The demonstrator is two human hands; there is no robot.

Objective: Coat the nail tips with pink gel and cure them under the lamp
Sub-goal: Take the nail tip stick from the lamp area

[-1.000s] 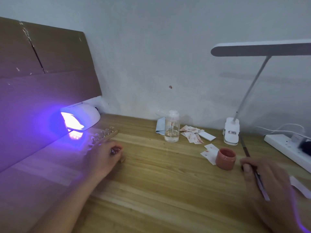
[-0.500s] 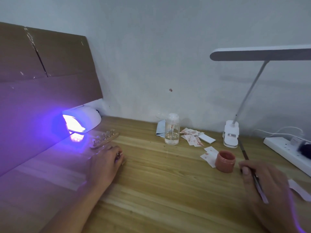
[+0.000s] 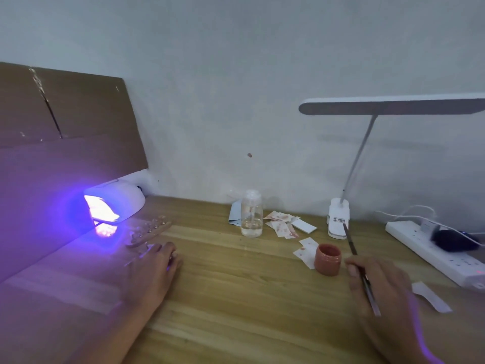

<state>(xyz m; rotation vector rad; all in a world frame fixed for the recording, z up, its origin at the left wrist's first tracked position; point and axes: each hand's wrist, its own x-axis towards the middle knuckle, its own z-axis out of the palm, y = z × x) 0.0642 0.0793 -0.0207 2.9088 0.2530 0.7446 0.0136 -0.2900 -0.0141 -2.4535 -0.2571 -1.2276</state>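
Here, the left hand [image 3: 153,274] lies palm-down on the wooden table [image 3: 236,298], its fingers reaching towards the strip of nail tips [image 3: 149,230]. That strip lies on the table just outside the glowing mouth of the curing lamp [image 3: 118,203], between the lamp and the fingertips. Something small glints at the front of the fingers. The picture is too blurred to tell what it is, or whether this hand's grip is closed on anything. Nor can I tell whether the fingers touch the strip.

The right hand [image 3: 380,287] has its grip closed around a thin brush [image 3: 353,249], thumb and fingers curled on the lower part of the shaft. The dark tip slants up and away, towards the base of the white desk lamp [image 3: 338,218]. Just to the left of this hand stands the pot of pink gel [image 3: 328,260], open at the top and resting partly on stained paper scraps [image 3: 282,224].

A clear bottle [image 3: 251,216] stands near the wall behind the scraps. A white power strip [image 3: 430,248] runs along the right edge, and a cardboard sheet [image 3: 65,127] leans on the left, washed in the lamp's violet light.
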